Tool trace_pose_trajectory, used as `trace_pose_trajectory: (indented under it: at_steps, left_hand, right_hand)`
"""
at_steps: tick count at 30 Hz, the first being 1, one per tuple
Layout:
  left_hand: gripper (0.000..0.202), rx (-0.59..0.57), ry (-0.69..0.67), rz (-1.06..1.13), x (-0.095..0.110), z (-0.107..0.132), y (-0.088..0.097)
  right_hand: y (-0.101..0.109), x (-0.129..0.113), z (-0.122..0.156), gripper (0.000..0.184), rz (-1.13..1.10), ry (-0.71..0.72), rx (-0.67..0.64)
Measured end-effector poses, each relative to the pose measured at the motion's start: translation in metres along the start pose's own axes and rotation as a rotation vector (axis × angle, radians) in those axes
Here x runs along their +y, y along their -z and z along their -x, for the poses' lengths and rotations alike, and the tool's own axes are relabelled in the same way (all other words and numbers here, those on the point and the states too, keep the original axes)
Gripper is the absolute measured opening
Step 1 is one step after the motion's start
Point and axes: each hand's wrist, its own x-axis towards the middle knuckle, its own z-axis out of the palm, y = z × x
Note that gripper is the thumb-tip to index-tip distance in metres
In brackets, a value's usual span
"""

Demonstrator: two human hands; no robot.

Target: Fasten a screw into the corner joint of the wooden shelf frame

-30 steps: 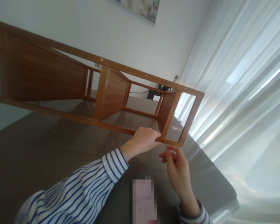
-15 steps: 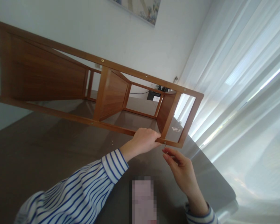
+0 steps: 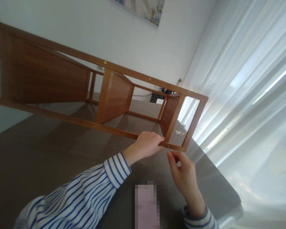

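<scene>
A brown wooden shelf frame lies on its side on a dark grey table. My left hand is closed round the frame's near rail, close to its right end. Just below that rail my right hand pinches a small metal screw, with thumb and forefinger pressed together on it. The screw's tip meets the rail's underside beside the upright post. Both wrists wear blue and white striped sleeves.
White sheer curtains hang along the right, past the table's edge. A white wall with a picture stands behind the frame. Small pale bits lie on the table inside the frame's end. Dark items sit by the far wall.
My right hand loosened and dropped a little from the screw, then closed its fingers on it again under the rail. The left hand and the frame have stayed put.
</scene>
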Motion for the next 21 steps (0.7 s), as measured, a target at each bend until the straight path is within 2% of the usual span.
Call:
trace_pose_trajectory:
  at_steps: [5,9,12,15,21]
  left_hand:
    - [0.028,0.002,-0.003,-0.006,0.001,0.0,0.002]
    - [0.026,0.005,-0.012,0.005,0.001,0.0,0.002]
    - [0.027,0.007,-0.008,0.014,0.001,0.0,0.001]
    - [0.03,0.008,0.006,0.019,0.001,0.0,0.001]
    - [0.03,0.01,-0.004,0.022,0.0,0.0,0.0]
  right_hand:
    - [-0.009,0.002,0.002,0.023,-0.211,-0.188,0.062]
    - [-0.008,0.005,0.003,0.026,-0.288,-0.226,0.087]
    - [-0.002,0.006,0.004,0.02,-0.166,-0.141,0.099]
    - [0.005,0.006,0.004,0.015,-0.046,0.016,0.056]
    - [0.019,0.006,0.002,0.019,0.116,0.263,-0.037]
